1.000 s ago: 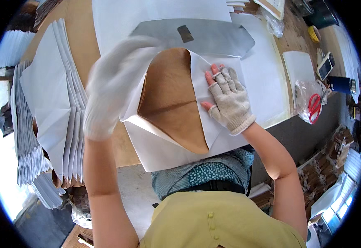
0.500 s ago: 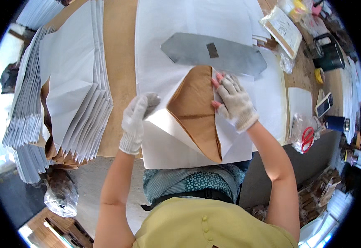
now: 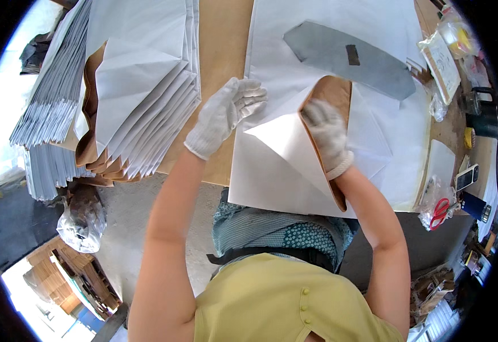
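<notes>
A white paper bag (image 3: 289,157) with a brown inner layer lies on the worktable in front of me, its end opened into a folded pocket. My right hand (image 3: 326,137), in a white knit glove, reaches into that opening against the brown lining (image 3: 338,91); motion smears its fingers. Beside the bag's left edge, my gloved left hand (image 3: 223,114) is open with its fingers stretched out, holding nothing. A grey pointed metal plate (image 3: 329,51) with a dark patch lies on white paper beyond the bag.
Folded white paper bags (image 3: 146,97) fan out at the left, beside a thick stack of sheets (image 3: 52,102). Along the right side are red-handled scissors (image 3: 440,211), a phone (image 3: 466,177), a yellow tape roll (image 3: 469,137) and a dark kettle (image 3: 482,117).
My right hand has gone from the bag's right flap into its opening, and the brown lining is now mostly covered. The left hand has turned flatter. The whole view has shifted.
</notes>
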